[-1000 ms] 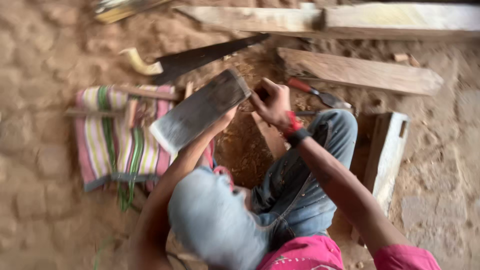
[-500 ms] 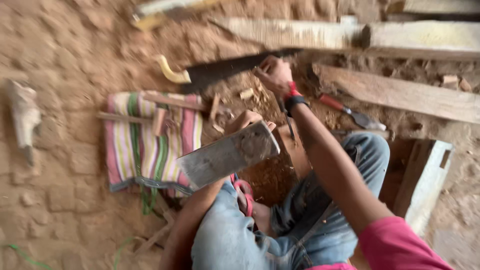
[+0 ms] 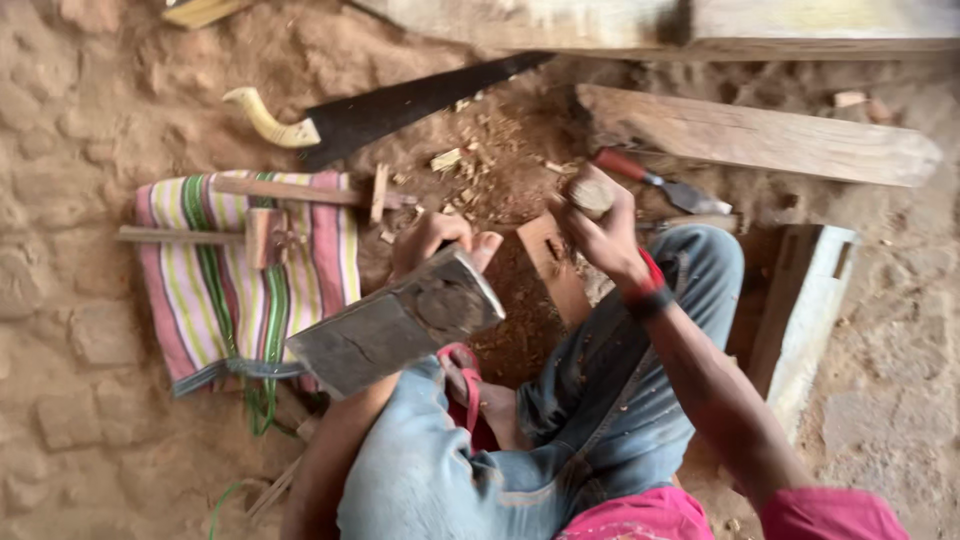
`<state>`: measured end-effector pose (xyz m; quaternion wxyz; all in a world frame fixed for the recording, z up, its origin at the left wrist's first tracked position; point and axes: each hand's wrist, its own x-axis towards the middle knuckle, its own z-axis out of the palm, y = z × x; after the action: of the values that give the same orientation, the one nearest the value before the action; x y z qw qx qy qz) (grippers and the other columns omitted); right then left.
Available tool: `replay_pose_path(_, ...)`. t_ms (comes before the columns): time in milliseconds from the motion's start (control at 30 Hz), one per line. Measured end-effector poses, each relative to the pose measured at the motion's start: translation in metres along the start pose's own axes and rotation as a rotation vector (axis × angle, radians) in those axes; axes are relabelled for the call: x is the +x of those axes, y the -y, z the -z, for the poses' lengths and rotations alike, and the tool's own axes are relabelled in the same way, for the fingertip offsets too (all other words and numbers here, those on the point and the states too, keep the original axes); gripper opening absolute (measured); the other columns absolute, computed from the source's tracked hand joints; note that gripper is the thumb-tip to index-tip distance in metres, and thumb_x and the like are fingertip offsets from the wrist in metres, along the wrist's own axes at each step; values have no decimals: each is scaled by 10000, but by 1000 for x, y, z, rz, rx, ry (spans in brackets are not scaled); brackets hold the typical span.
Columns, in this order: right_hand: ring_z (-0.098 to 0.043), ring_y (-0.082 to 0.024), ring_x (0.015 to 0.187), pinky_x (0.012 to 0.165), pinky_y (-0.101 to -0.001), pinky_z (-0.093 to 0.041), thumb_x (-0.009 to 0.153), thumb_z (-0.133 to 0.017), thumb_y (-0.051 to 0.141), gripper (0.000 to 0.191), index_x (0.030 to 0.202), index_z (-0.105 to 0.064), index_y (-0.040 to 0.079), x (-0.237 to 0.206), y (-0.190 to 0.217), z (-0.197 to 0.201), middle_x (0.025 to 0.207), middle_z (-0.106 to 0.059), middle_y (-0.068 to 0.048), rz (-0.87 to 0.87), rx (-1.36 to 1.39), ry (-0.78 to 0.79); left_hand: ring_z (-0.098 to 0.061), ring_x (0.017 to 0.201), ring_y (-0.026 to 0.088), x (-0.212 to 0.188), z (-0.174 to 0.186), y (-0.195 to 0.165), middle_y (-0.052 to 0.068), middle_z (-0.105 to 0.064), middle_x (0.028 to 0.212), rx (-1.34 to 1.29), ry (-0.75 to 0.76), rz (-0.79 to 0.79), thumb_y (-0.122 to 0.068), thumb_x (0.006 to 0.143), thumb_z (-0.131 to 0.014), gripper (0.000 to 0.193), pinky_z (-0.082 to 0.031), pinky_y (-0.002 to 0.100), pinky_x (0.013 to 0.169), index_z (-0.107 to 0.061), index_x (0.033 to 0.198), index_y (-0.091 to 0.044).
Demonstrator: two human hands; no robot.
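My left hand [image 3: 440, 240] grips a broad, worn metal blade [image 3: 395, 325] that lies flat and angled over my left knee. My right hand [image 3: 600, 225] is closed around the round wooden handle [image 3: 592, 195] of a tool, its lower end hidden behind the hand. That tool bears on a narrow wooden board [image 3: 558, 270] standing between my legs. A red and black band circles the right wrist. Wood chips [image 3: 470, 180] lie scattered on the earth just beyond both hands.
A handsaw [image 3: 400, 105] with a pale handle lies at the back. A red-handled chisel [image 3: 655, 180] rests beside a long plank [image 3: 760, 140]. A striped cloth [image 3: 240, 275] with wooden sticks lies left. A pale wooden piece [image 3: 810, 310] stands at right.
My right hand has drawn back from near the saw toward my knee and now bears on the board. The blade in my left hand dropped lower. The view shifted.
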<state>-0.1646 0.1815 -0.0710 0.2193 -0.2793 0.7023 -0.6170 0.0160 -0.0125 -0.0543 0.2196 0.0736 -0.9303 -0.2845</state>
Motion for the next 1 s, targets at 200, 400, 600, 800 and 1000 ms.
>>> replay_pose_path(200, -645, -79, 638, 496, -262, -536, 962, -730, 111, 126, 974, -629, 36, -16, 46, 45, 827, -645, -19, 65, 276, -3, -675, 740, 156, 11, 11, -11, 35, -674, 852, -127, -28, 46, -230, 1005, -672, 138, -540, 311, 655, -588, 1025, -123)
replay_pose_path(400, -627, -56, 649, 573, -231, -502, 944, -783, 220, 208, 901, -644, 72, 9, 26, 18, 750, -669, 9, 98, 110, 78, -676, 720, 155, 20, 22, -26, 34, -665, 839, -239, -34, 93, -237, 1003, -689, 162, -538, 310, 635, -578, 1019, -121)
replay_pose_path(600, -488, -52, 639, 570, -255, -400, 956, -798, 214, 312, 792, -577, 68, 11, -8, -2, 689, -542, 32, 136, 90, 62, -676, 700, 153, 21, 30, -28, 34, -657, 826, -276, -17, 108, -245, 1000, -706, 186, -536, 309, 614, -569, 1013, -119)
replay_pose_path(800, -488, -36, 626, 554, -250, -389, 951, -782, 179, 282, 784, -582, 70, 19, 8, -2, 666, -553, 52, 100, 128, 90, -676, 680, 152, 24, 38, -25, 34, -648, 813, -312, -24, 101, -252, 997, -723, 212, -535, 308, 593, -560, 1008, -117)
replay_pose_path(1000, -514, -33, 641, 571, -245, -421, 940, -771, 204, 239, 821, -600, 88, 27, -1, -18, 705, -589, 53, 55, 119, 45, -676, 661, 150, 25, 42, -28, 33, -639, 800, -344, -27, 91, -259, 995, -740, 238, -533, 307, 572, -551, 1002, -115)
